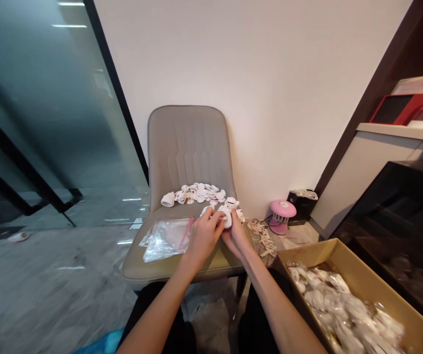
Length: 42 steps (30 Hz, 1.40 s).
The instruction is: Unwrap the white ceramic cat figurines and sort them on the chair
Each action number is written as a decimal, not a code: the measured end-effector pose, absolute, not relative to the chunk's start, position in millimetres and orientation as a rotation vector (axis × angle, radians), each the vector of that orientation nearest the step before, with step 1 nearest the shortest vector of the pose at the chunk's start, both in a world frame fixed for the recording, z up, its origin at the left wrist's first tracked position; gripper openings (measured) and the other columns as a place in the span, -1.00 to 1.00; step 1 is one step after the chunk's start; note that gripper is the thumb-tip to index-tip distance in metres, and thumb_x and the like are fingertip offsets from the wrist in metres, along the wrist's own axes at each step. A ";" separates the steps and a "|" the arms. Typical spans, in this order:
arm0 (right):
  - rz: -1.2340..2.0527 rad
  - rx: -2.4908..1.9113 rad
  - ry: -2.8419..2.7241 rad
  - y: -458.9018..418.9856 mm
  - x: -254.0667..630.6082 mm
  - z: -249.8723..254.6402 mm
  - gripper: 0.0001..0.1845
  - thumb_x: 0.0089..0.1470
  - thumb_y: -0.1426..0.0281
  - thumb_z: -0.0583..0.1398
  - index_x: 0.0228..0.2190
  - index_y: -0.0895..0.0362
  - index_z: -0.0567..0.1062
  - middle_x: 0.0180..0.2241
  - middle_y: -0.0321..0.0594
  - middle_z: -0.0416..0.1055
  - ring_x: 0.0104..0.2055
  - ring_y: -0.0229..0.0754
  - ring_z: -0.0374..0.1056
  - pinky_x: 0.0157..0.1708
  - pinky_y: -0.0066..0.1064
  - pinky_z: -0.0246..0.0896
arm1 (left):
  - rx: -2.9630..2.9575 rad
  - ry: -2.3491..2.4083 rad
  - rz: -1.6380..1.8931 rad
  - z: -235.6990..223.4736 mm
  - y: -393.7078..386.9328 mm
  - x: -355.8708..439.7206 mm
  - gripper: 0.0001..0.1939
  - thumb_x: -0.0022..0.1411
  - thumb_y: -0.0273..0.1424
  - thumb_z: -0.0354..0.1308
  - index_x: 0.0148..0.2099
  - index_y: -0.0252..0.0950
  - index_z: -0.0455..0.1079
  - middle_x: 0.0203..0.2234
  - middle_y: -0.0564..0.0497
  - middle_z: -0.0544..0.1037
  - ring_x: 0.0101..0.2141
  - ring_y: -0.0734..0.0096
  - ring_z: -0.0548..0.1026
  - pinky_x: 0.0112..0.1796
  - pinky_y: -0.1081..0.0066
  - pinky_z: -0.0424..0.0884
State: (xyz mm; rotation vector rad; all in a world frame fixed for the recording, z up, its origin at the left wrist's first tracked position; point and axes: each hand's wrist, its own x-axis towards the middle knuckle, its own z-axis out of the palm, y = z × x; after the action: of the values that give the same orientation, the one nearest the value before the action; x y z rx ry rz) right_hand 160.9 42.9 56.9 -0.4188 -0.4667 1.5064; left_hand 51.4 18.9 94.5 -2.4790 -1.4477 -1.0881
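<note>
Two hands: the left hand [204, 237] and right hand [236, 237] meet over the seat of a beige upholstered chair [187, 147], knuckles up, with both forearms reaching in from the bottom of the view.

Grip: together and clamped from either side on a white padded piece [226, 216]; the fingers hide much of it, so its exact form cannot be told.

Held piece: just above the right part of the seat, close to the chair back.

Beside the left hand: a clear zip bag [165, 241] with a red seal strip, lying crumpled on the seat.

Beside the right hand: a second white piece [231, 202], almost touching the held one, and loose paper tags [262, 237] on the floor just past the seat edge.

Seat pile: many small round white pieces [198, 192] heaped against the chair back, with a folded white cloth piece [167, 199] at the left end.

Right side: an open cardboard box [309, 260] on the floor, packed with clear bags of white items [339, 305].

Against the wall: a pink mushroom-shaped gadget [282, 216] and a black box [302, 206].

Risk: the seat has no raised edge, so a wrist or elbow brushing the loose round pieces could scatter them onto the floor. The slick bag could also slide off the seat, and the small held piece could slip from the fingers.
</note>
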 end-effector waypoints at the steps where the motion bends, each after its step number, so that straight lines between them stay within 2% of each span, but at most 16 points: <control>1: 1.514 -0.410 -0.460 43.1 161.0 56.8 -0.61 0.09 0.08 0.30 -0.15 0.05 0.46 -0.13 -0.25 0.57 -0.08 -0.14 0.50 -0.15 -0.33 0.48 | -2.476 -1.457 -1.076 95.6 18.2 51.4 -0.84 0.39 -0.35 0.05 -0.05 -0.15 0.43 -0.21 0.02 0.45 -0.31 0.38 0.49 -0.26 0.38 0.32; 7: 1.503 -0.390 -0.496 39.9 164.3 57.2 -0.64 0.04 0.13 0.36 -0.19 0.00 0.44 -0.23 -0.33 0.57 -0.19 -0.21 0.49 -0.21 -0.38 0.46 | -2.530 -1.433 -1.127 101.1 16.0 51.6 -0.85 0.40 -0.38 0.03 -0.10 -0.17 0.43 -0.22 0.00 0.45 -0.30 0.39 0.48 -0.28 0.42 0.33; 12: 1.508 -0.375 -0.589 35.7 166.2 57.1 -0.57 0.02 0.26 0.40 -0.09 -0.05 0.42 -0.22 -0.38 0.55 -0.24 -0.26 0.48 -0.26 -0.45 0.43 | -2.543 -1.405 -1.254 96.0 21.2 51.2 -0.87 0.39 -0.41 0.04 -0.17 -0.20 0.43 -0.28 0.01 0.43 -0.33 0.40 0.46 -0.29 0.43 0.34; 18: 1.537 -0.340 -0.524 39.5 161.8 57.7 -0.58 0.12 0.11 0.29 -0.02 -0.03 0.41 -0.16 -0.31 0.54 -0.20 -0.20 0.48 -0.19 -0.34 0.43 | -2.494 -1.411 -1.336 90.8 24.4 48.6 -0.89 0.38 -0.35 0.09 -0.14 -0.23 0.41 -0.28 0.01 0.45 -0.32 0.38 0.46 -0.26 0.41 0.34; 24: 1.429 -0.380 -0.583 41.9 154.5 54.0 -0.61 0.12 0.09 0.27 -0.07 -0.01 0.45 -0.19 -0.31 0.53 -0.18 -0.19 0.47 -0.12 -0.30 0.43 | -2.459 -1.496 -1.407 89.4 22.2 50.8 -0.92 0.37 -0.35 0.09 -0.20 -0.24 0.33 -0.31 0.03 0.45 -0.34 0.37 0.45 -0.29 0.40 0.30; 34: 1.245 -0.520 -0.644 38.9 152.3 54.7 -0.52 0.11 0.07 0.23 0.02 -0.03 0.40 -0.07 -0.22 0.51 -0.08 -0.11 0.47 -0.04 -0.22 0.40 | -2.370 -1.633 -1.630 78.6 23.9 62.3 -0.88 0.36 -0.29 0.10 -0.18 -0.23 0.33 -0.30 0.00 0.51 -0.30 0.30 0.47 -0.25 0.33 0.32; 42: 1.100 -0.682 -0.733 40.8 148.5 52.6 -0.43 0.16 0.01 0.15 0.14 -0.08 0.28 0.15 -0.17 0.36 0.07 -0.10 0.40 0.07 -0.19 0.31 | -2.222 -1.860 -1.745 79.3 21.3 73.6 -0.82 0.36 -0.24 0.08 -0.20 -0.24 0.34 -0.37 -0.01 0.52 -0.34 0.28 0.45 -0.32 0.36 0.26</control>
State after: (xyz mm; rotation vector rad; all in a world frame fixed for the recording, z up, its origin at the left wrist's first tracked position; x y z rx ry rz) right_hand 148.5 40.8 52.6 -0.6821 -0.7329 1.0995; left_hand 73.6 21.3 79.3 -2.2219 -1.8598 -1.7450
